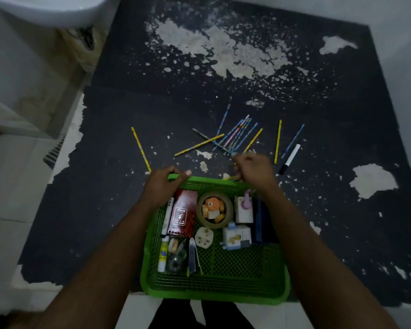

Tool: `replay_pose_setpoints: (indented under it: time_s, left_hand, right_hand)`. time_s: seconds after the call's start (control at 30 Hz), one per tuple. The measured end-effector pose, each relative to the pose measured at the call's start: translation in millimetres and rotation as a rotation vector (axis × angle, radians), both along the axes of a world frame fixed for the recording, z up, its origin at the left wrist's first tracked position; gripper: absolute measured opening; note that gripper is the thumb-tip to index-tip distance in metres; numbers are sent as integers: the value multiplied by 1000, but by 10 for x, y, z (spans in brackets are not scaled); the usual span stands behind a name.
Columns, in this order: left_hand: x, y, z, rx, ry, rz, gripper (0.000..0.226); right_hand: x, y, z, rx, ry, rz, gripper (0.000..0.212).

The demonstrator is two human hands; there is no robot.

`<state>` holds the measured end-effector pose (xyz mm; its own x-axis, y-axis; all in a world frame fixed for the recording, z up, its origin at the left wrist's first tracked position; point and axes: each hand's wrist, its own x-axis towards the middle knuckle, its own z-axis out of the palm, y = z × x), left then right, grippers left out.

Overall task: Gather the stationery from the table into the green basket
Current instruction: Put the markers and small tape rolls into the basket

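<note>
The green basket (223, 283) sits at the near edge of the dark table and holds a red notebook (183, 213), a tape roll (214, 209), pens, glue and small boxes. My left hand (163, 184) grips the basket's far left rim. My right hand (253, 169) hovers over the far right rim, fingers closed on a yellow pencil (230, 178). A heap of patterned pencils (235, 136) lies just beyond. A lone yellow pencil (141, 149) lies to the left, and a white marker (290, 159) to the right.
The table's dark surface (105, 210) is peeled in pale patches. A white sink (48, 10) juts in at the top left above a pale ledge. A wall bounds the right side.
</note>
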<state>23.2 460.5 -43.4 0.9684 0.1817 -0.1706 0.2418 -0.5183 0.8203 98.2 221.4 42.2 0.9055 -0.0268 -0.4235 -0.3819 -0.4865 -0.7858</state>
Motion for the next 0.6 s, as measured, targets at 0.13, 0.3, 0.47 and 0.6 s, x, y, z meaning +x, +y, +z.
replay_pose_setpoints:
  time_s: [0.13, 0.3, 0.47, 0.6]
  left_hand:
    - [-24, 12, 69, -5, 53, -27, 47]
    - [-19, 25, 41, -85, 31, 13, 47]
    - [1, 12, 8, -58, 11, 28, 43]
    - [3, 19, -30, -106, -7, 43, 45]
  right_hand:
    - [511, -856, -495, -147, -166, -368, 30]
    - [670, -1268, -977, -436, -7, -351, 51]
    - [623, -1201, -986, -442, 16, -361, 44]
    - [553, -1103, -759, -339, -103, -398, 42]
